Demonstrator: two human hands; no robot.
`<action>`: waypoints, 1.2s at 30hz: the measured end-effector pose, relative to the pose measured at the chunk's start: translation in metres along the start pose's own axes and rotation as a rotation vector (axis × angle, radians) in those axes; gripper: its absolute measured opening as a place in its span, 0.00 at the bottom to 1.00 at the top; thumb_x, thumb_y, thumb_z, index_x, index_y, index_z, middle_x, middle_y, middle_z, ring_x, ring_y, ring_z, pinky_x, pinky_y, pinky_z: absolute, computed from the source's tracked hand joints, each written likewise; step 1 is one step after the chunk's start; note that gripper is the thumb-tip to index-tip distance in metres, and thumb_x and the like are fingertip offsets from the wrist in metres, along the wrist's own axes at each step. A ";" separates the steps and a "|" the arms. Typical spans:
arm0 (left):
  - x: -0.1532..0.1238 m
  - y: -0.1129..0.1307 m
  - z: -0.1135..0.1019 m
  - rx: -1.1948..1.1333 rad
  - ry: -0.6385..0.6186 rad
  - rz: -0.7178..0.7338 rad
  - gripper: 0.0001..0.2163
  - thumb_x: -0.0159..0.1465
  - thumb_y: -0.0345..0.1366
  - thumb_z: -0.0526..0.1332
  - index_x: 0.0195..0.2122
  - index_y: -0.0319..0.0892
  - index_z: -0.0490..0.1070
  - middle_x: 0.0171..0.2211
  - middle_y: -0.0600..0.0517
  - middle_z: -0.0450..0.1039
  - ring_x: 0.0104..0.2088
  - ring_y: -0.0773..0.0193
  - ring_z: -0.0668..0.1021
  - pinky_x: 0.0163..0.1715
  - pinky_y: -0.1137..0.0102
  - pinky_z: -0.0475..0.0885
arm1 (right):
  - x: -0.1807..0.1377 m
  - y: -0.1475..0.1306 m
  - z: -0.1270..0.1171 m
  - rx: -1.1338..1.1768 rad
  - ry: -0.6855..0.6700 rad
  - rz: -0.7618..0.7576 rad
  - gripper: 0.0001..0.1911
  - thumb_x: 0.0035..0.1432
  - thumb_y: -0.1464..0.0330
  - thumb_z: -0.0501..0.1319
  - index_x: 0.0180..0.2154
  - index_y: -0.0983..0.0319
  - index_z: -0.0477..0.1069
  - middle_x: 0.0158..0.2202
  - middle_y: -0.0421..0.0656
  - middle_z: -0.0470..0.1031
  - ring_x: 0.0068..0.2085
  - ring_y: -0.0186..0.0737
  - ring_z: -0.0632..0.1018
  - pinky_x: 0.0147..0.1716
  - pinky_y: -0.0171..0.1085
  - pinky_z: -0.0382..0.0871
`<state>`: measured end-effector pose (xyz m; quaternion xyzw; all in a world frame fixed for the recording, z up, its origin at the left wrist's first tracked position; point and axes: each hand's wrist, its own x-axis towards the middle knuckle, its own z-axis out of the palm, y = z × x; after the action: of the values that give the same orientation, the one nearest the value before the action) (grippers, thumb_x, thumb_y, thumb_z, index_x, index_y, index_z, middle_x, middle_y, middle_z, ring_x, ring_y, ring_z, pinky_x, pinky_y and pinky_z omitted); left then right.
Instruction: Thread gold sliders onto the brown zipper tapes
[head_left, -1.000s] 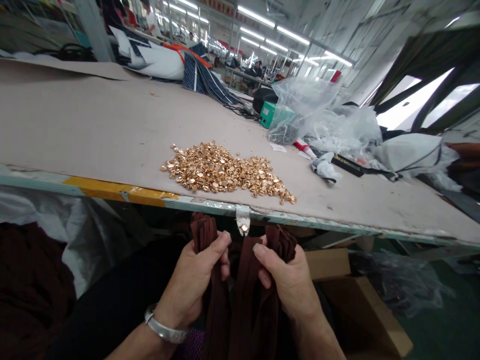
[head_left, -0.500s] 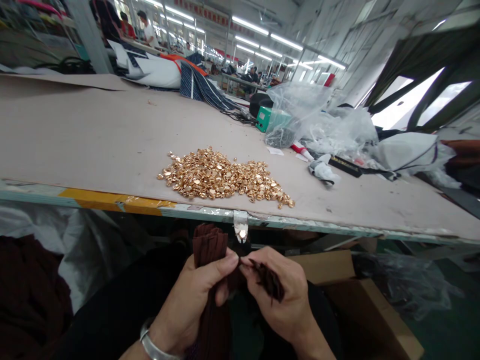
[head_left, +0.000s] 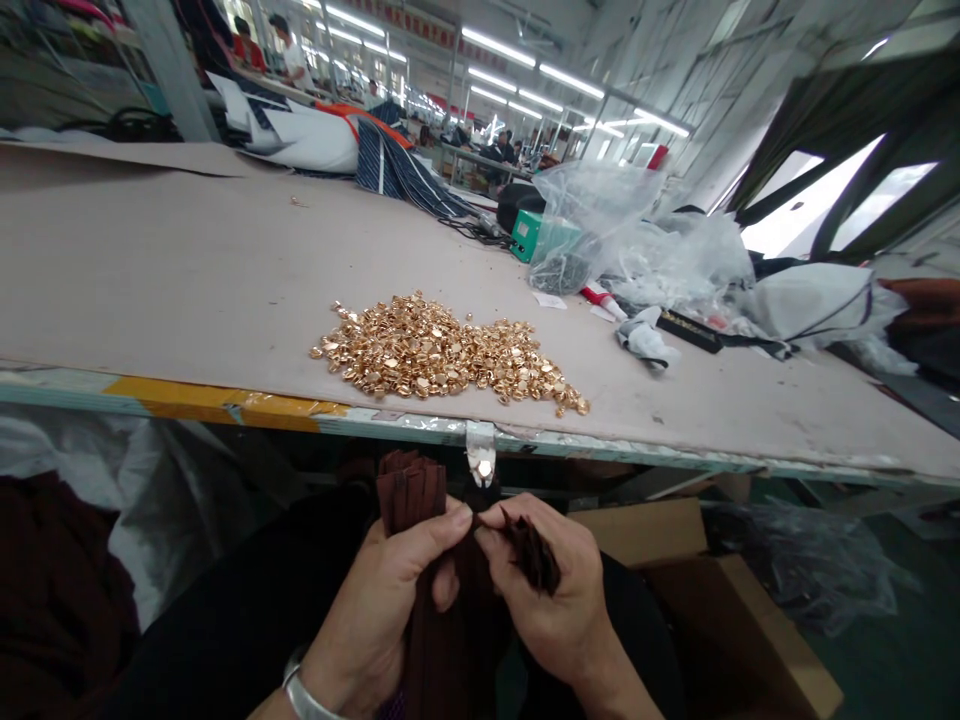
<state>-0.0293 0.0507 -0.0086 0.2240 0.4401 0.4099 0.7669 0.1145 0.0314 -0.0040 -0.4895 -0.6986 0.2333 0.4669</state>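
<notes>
Brown cloth, cut into narrow strips, fills both hands just below the near edge of the table. The left hand (head_left: 379, 610) is wrapped round the bundle of strips (head_left: 411, 490) in a closed fist, thumb stretched over to the right. I judge it grips them upright so the cut ends fan out on top, where they can be told apart. The right hand (head_left: 561, 600) pinches a few strip ends (head_left: 534, 556) between thumb and forefinger, the dark tips lying over that forefinger. The two thumbs meet tip to tip. The cloth hangs down towards the lap, beyond what I can see.

On the table (head_left: 187, 290), straight ahead and near its edge, lies a loose heap of gold metal pieces (head_left: 442, 350), probably spread flat to stay within easy reach. A small metal clip (head_left: 480, 462) sits on the table edge just above the hands. Farther right, a clear plastic bag (head_left: 600, 205) slumps open with small dark pieces (head_left: 562, 272) settled in its bottom; I cannot tell what they are. A green box (head_left: 529, 232) sits just left of it. Under the table to the right is a cardboard box (head_left: 750, 640), its inside hidden from me.
</notes>
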 end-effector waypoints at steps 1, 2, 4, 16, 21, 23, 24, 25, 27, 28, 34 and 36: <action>-0.001 0.000 -0.001 0.056 0.021 0.059 0.11 0.54 0.42 0.66 0.22 0.40 0.69 0.11 0.59 0.60 0.15 0.73 0.63 0.18 0.76 0.58 | 0.000 -0.001 0.002 0.054 0.011 0.085 0.03 0.57 0.73 0.60 0.34 0.61 0.72 0.24 0.38 0.70 0.21 0.31 0.71 0.21 0.30 0.66; -0.001 0.000 -0.001 0.106 0.035 0.107 0.11 0.54 0.43 0.67 0.24 0.41 0.70 0.12 0.59 0.61 0.16 0.72 0.64 0.19 0.76 0.58 | 0.000 -0.001 0.003 0.100 0.019 0.142 0.02 0.58 0.71 0.60 0.34 0.61 0.72 0.22 0.36 0.69 0.19 0.30 0.70 0.19 0.30 0.64; -0.002 0.000 -0.002 0.172 0.049 0.161 0.12 0.53 0.44 0.67 0.24 0.41 0.71 0.13 0.59 0.61 0.17 0.71 0.65 0.20 0.76 0.59 | 0.000 -0.002 0.004 0.128 0.024 0.175 0.02 0.58 0.70 0.60 0.33 0.61 0.72 0.21 0.36 0.68 0.18 0.29 0.69 0.18 0.29 0.64; 0.001 0.003 -0.001 0.058 -0.036 0.005 0.14 0.54 0.44 0.67 0.22 0.40 0.68 0.10 0.59 0.59 0.14 0.74 0.60 0.17 0.76 0.52 | -0.002 -0.007 0.004 0.168 0.101 0.087 0.05 0.58 0.74 0.59 0.35 0.60 0.73 0.23 0.38 0.72 0.22 0.31 0.72 0.22 0.29 0.67; -0.002 0.001 -0.001 0.145 -0.014 0.054 0.14 0.53 0.46 0.67 0.26 0.40 0.69 0.12 0.60 0.60 0.16 0.73 0.62 0.18 0.76 0.55 | -0.002 -0.003 0.009 0.477 0.093 0.451 0.09 0.54 0.64 0.66 0.36 0.62 0.74 0.17 0.34 0.67 0.17 0.26 0.66 0.15 0.26 0.61; -0.002 0.001 -0.001 0.142 -0.020 0.046 0.14 0.54 0.47 0.66 0.27 0.40 0.70 0.11 0.59 0.60 0.16 0.73 0.62 0.19 0.76 0.55 | 0.000 -0.004 0.009 0.539 0.067 0.506 0.10 0.52 0.64 0.68 0.31 0.63 0.73 0.17 0.34 0.67 0.17 0.26 0.65 0.16 0.26 0.59; -0.002 0.002 -0.001 0.129 -0.031 0.035 0.14 0.54 0.47 0.66 0.26 0.40 0.70 0.11 0.59 0.60 0.16 0.73 0.62 0.18 0.76 0.55 | 0.000 -0.005 0.009 0.572 0.055 0.528 0.11 0.51 0.64 0.68 0.28 0.64 0.72 0.16 0.34 0.66 0.17 0.25 0.64 0.15 0.25 0.57; -0.002 0.004 -0.001 0.103 -0.044 0.016 0.14 0.54 0.47 0.66 0.25 0.40 0.70 0.11 0.59 0.60 0.15 0.73 0.62 0.18 0.76 0.55 | 0.001 -0.006 0.010 0.617 0.044 0.551 0.13 0.51 0.63 0.68 0.25 0.65 0.71 0.15 0.34 0.64 0.16 0.25 0.63 0.15 0.26 0.55; -0.002 0.008 0.000 0.028 -0.071 -0.030 0.14 0.54 0.46 0.66 0.24 0.40 0.70 0.10 0.59 0.59 0.14 0.74 0.60 0.17 0.77 0.53 | 0.003 -0.006 0.010 0.751 0.041 0.611 0.15 0.53 0.60 0.66 0.25 0.65 0.71 0.12 0.33 0.61 0.15 0.25 0.60 0.15 0.26 0.53; -0.002 0.011 0.000 -0.009 -0.085 -0.051 0.13 0.54 0.45 0.66 0.24 0.40 0.70 0.10 0.60 0.58 0.14 0.75 0.59 0.16 0.78 0.52 | 0.003 -0.006 0.011 0.829 0.047 0.647 0.15 0.54 0.59 0.65 0.27 0.65 0.72 0.11 0.32 0.59 0.14 0.25 0.59 0.15 0.27 0.52; 0.003 0.028 0.002 0.090 -0.125 -0.038 0.13 0.53 0.42 0.66 0.20 0.39 0.69 0.09 0.59 0.57 0.13 0.75 0.59 0.15 0.77 0.54 | 0.008 0.004 0.012 1.108 0.020 0.834 0.15 0.52 0.61 0.62 0.22 0.63 0.67 0.09 0.32 0.56 0.12 0.28 0.58 0.13 0.29 0.51; 0.006 0.030 0.002 0.124 -0.104 -0.044 0.14 0.52 0.43 0.66 0.19 0.39 0.67 0.09 0.60 0.56 0.12 0.75 0.59 0.15 0.77 0.53 | 0.010 0.006 0.012 1.127 0.013 0.856 0.14 0.51 0.61 0.63 0.21 0.63 0.66 0.09 0.33 0.57 0.12 0.29 0.58 0.12 0.28 0.50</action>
<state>-0.0392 0.0726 0.0110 0.2827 0.4289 0.3526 0.7821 0.1063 0.0447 -0.0102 -0.4064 -0.2151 0.7195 0.5206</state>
